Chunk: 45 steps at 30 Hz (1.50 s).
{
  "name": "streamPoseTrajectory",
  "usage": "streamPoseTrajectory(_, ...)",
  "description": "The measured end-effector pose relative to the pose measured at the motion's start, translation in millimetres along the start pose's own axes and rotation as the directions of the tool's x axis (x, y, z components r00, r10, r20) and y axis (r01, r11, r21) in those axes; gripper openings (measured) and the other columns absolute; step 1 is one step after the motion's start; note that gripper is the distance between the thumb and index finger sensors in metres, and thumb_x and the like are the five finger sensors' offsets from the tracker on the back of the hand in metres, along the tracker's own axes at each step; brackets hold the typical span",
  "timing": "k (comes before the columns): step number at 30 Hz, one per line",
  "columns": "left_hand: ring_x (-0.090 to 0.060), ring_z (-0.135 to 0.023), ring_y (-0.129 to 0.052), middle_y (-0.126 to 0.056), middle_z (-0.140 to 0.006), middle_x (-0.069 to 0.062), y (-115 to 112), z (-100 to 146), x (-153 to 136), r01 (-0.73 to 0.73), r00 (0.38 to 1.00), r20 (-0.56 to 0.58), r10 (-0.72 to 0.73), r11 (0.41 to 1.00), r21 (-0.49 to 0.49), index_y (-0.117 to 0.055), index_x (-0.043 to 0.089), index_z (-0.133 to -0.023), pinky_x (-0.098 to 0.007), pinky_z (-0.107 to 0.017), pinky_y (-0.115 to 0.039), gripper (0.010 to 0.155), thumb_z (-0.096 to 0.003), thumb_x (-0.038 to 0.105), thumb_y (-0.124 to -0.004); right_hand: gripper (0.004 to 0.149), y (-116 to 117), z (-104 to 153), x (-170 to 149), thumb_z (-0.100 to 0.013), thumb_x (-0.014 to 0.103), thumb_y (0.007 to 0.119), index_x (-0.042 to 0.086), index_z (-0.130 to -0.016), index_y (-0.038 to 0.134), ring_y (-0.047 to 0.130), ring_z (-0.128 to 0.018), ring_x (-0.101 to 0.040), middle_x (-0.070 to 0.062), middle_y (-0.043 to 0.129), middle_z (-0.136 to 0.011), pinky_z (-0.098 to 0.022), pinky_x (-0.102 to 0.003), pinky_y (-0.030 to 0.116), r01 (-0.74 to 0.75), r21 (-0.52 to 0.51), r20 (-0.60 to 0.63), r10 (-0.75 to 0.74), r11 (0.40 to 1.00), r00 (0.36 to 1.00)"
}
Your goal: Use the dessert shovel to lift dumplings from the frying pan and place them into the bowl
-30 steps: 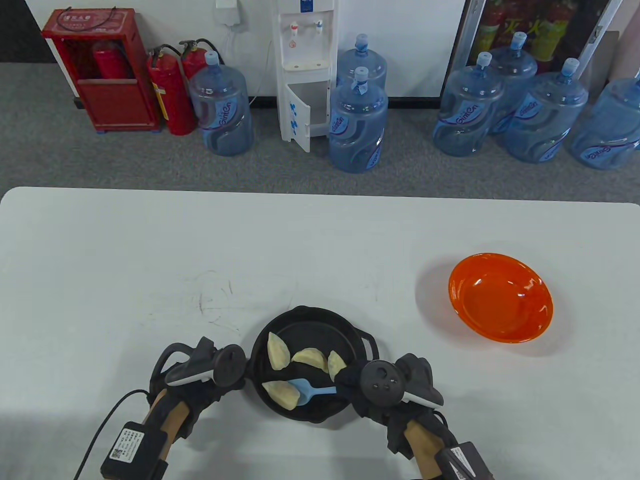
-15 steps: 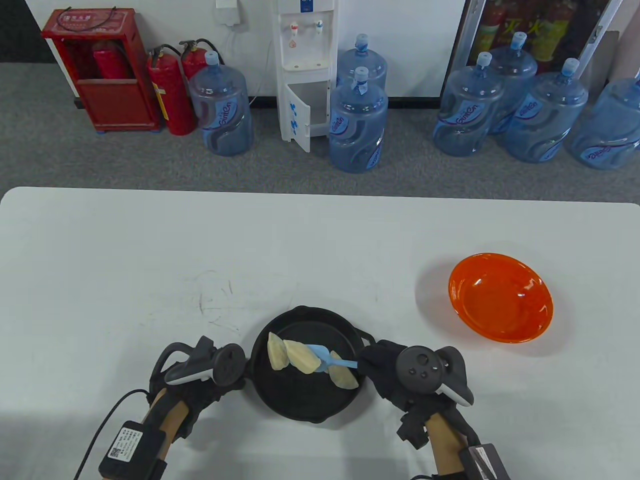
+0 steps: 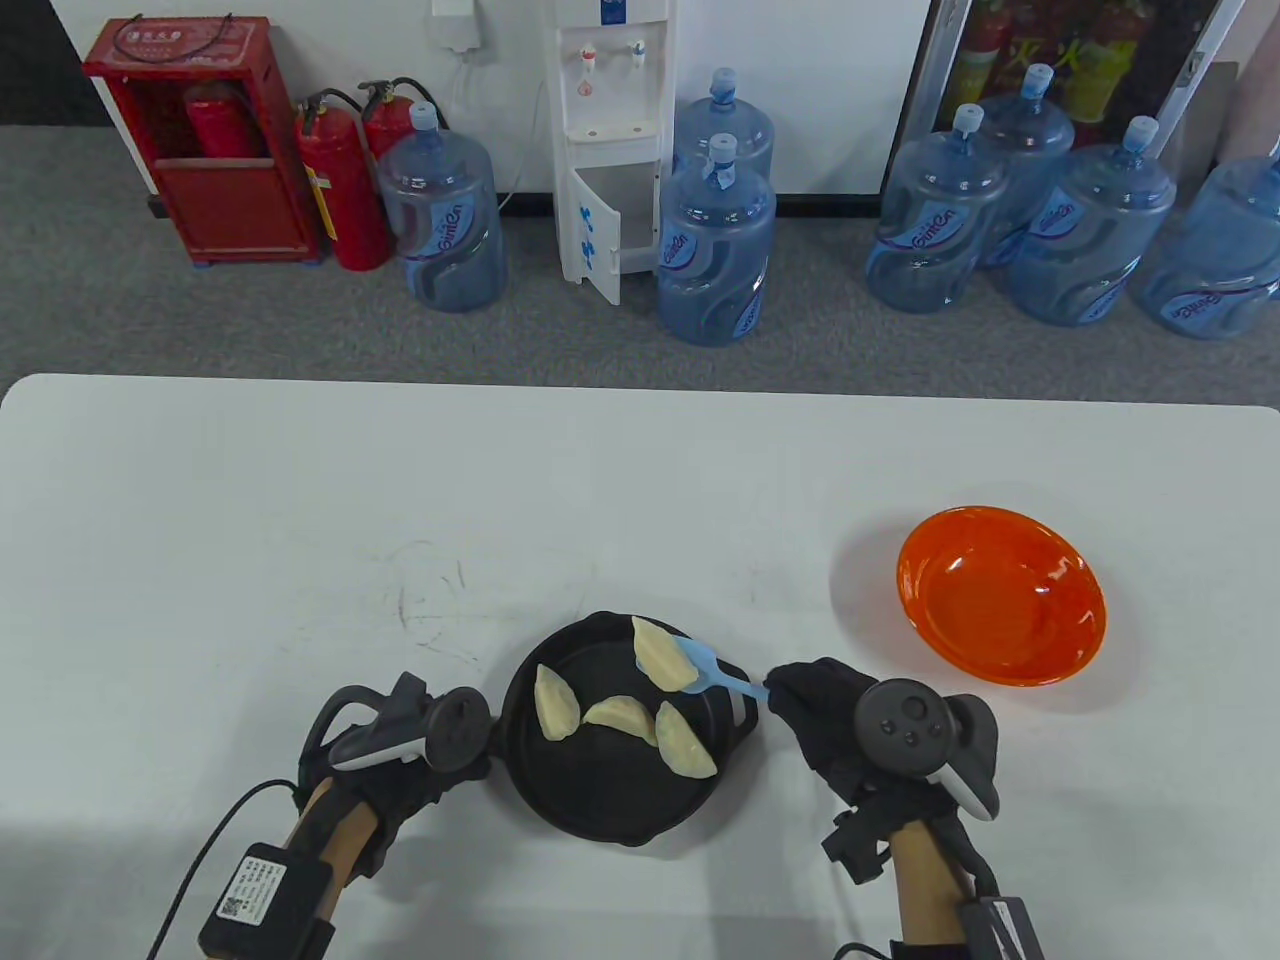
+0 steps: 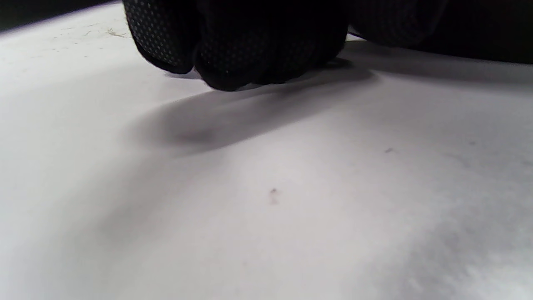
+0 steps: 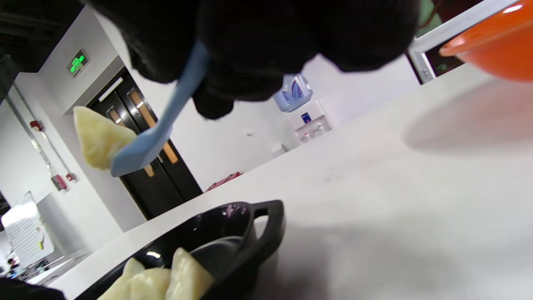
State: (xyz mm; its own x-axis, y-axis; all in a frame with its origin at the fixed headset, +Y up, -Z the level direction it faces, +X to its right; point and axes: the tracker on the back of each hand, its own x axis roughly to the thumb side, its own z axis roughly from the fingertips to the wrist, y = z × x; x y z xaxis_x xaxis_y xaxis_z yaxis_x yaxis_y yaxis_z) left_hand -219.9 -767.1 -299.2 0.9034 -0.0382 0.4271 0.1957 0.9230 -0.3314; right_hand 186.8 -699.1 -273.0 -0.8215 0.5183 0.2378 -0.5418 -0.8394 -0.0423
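A black frying pan [image 3: 610, 790] sits near the table's front edge with three pale dumplings [image 3: 620, 715] lying in it. My right hand [image 3: 815, 700] pinches the handle of a light blue dessert shovel [image 3: 705, 670]. A fourth dumpling [image 3: 655, 652] rides on its blade above the pan's far right rim. In the right wrist view the shovel [image 5: 145, 146] carries this dumpling [image 5: 98, 139] well above the pan [image 5: 250, 233]. My left hand [image 3: 405, 790] grips the pan at its left side, its fingers [image 4: 233, 50] curled low against the table. The orange bowl [image 3: 1000, 595] stands empty to the right.
The white table [image 3: 300, 520] stretches wide behind and left of the pan. The pan's loop handle [image 3: 742, 695] points right, toward my right hand. On the floor beyond the table stand several water bottles [image 3: 715, 245], a dispenser [image 3: 610, 150] and fire extinguishers [image 3: 340, 185].
My right hand has lifted a dumpling out of the pan's front on the shovel and moved it up and right, to the pan's far right rim. The left hand has stayed still.
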Motion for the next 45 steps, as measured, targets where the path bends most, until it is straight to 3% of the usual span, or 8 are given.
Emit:
streamPoseTrajectory(23, -0.014, -0.064, -0.092, -0.083, -0.079, 0.006, 0.1, 0.0, 0.1, 0.001, 1.0, 0.0, -0.001, 1.0, -0.006, -0.067, 0.028, -0.094, -0.048, -0.072, -0.073, 0.052, -0.0485, 0.053, -0.068, 0.041, -48.6, 22.8, -66.1, -0.062, 0.041, 0.072, 0.02, -0.094, 0.087, 0.09, -0.034, -0.007, -0.009, 0.093, -0.075, -0.035, -0.039, 0.085, -0.014, -0.335, -0.365, -0.115, 0.942, 0.924)
streamPoseTrajectory(37, -0.014, -0.065, -0.092, -0.083, -0.079, 0.006, 0.0, 0.1, 0.3, 0.002, 1.0, 0.0, -0.002, 1.0, -0.007, -0.066, 0.028, -0.095, -0.048, -0.072, -0.073, 0.052, -0.0485, 0.053, -0.068, 0.041, -61.9, 39.0, -106.7, -0.061, 0.041, 0.074, 0.02, -0.093, 0.088, 0.091, -0.034, -0.008, -0.009, 0.093, -0.075, -0.035, -0.039, 0.085, -0.132, -0.35, -0.557, -0.093, 0.927, 0.825)
streamPoseTrajectory(45, -0.014, -0.065, -0.092, -0.083, -0.079, 0.006, -0.1, 0.1, 0.4, 0.001, 1.0, 0.002, -0.001, 1.0, -0.009, -0.066, 0.028, -0.095, -0.048, -0.072, -0.073, 0.052, -0.0487, 0.053, -0.068, 0.04, -64.4, 42.2, -116.9, -0.061, 0.04, 0.074, 0.02, -0.092, 0.089, 0.09, -0.034, -0.008, -0.01, 0.093, -0.075, -0.034, -0.039, 0.084, -0.241, -0.255, -0.633, 0.027, 0.937, 0.774)
